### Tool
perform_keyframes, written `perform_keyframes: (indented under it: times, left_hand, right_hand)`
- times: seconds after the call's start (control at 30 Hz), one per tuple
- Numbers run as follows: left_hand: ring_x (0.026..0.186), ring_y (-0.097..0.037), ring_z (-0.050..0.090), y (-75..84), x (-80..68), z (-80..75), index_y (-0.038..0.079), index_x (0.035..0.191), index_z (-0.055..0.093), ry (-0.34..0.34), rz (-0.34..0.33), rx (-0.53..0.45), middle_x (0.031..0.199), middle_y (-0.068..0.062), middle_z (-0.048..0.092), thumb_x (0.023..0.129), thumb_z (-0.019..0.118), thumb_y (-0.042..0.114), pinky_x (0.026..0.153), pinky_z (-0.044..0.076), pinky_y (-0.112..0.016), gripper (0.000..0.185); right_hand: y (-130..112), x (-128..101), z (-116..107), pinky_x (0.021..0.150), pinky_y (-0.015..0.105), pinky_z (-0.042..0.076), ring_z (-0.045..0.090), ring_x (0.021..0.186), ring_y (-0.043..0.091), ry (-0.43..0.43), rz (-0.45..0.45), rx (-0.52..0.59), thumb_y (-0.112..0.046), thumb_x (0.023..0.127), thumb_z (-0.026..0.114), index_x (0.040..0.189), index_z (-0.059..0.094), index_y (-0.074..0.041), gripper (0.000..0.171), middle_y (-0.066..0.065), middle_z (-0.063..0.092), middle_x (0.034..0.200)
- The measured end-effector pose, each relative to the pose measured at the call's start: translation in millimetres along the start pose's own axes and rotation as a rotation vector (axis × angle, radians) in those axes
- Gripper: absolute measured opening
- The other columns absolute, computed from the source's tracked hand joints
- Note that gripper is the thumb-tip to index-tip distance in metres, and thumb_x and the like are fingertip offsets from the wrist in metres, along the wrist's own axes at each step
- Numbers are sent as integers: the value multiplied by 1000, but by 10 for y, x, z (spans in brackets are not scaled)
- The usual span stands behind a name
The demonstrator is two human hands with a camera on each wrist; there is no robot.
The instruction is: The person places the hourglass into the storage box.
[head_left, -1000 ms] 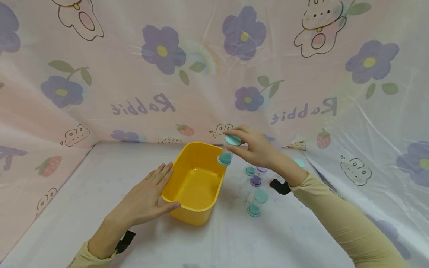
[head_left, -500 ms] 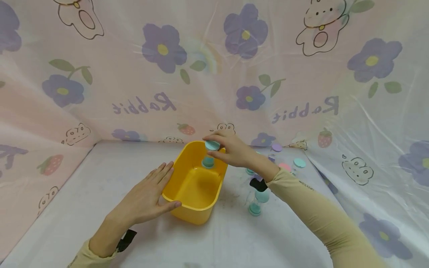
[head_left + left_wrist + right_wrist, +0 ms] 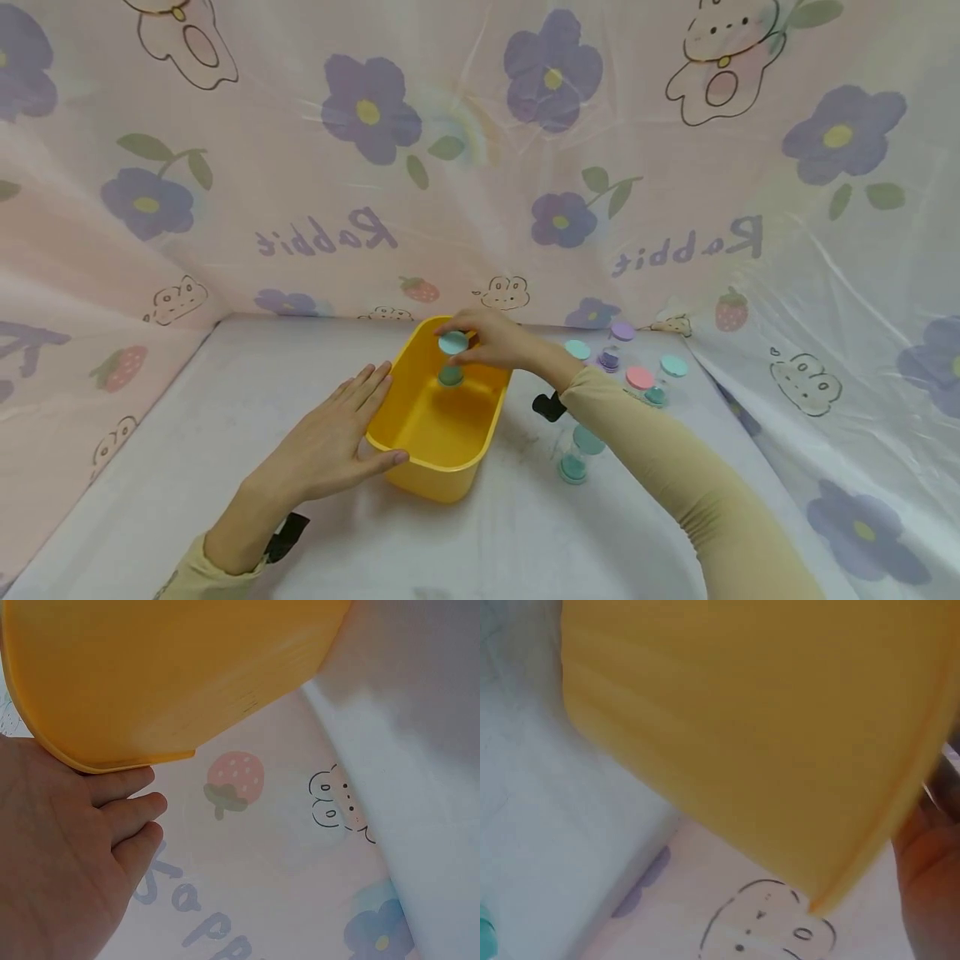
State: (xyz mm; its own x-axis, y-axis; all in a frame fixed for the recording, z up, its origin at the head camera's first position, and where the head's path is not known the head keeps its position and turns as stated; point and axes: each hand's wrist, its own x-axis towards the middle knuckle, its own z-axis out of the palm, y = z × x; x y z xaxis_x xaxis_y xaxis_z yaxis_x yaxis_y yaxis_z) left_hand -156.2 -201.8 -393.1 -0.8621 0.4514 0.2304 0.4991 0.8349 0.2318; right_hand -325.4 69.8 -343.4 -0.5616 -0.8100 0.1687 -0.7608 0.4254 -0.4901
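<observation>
right hand lowering a teal sand timer into a yellow bin.
the right hand pinched the teal sand timer by its top cap, above the yellow bin; the left hand lay flat, fingers straight, against the bin's wall. the timer looked light, its glass probably fragile; best held by its caps.

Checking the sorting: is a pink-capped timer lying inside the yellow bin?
No; the yellow bin holds only the teal timer that the right hand grips.

The plastic sheet behind the table reads "Rabbit" twice, mirrored, in purple script
</observation>
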Motion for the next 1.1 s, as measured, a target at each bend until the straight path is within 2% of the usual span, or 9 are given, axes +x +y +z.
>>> perform_keyframes:
  times: [0.5, 0.8, 1.1]
  left_hand:
    - [159, -35, 19, 21, 20, -1, -1, 163, 27, -5, -3, -2, 172, -14, 19, 94, 62, 68, 127, 22, -56, 103]
    - [159, -33, 17, 20, 6, 0, 1, 164, 24, -20, -12, -5, 173, -12, 16, 96, 55, 72, 127, 21, -55, 104]
    - [159, -33, 17, 14, -3, 5, 0, 163, 26, -8, -7, 1, 172, -14, 18, 95, 58, 71, 127, 21, -56, 103]
  right_hand:
    - [175, 218, 133, 104, 29, 55, 63, 124, 20, -132, 137, 45, -17, 91, 82, 136, 70, -12, 48, 4, 66, 141]
    - [229, 277, 225, 106, 31, 54, 65, 122, 20, -142, 177, 43, -15, 90, 83, 135, 71, -13, 47, 4, 68, 136]
    - [231, 309, 290, 105, 30, 54, 65, 118, 19, -143, 195, 21, -16, 90, 83, 134, 72, -17, 46, 0, 69, 133]
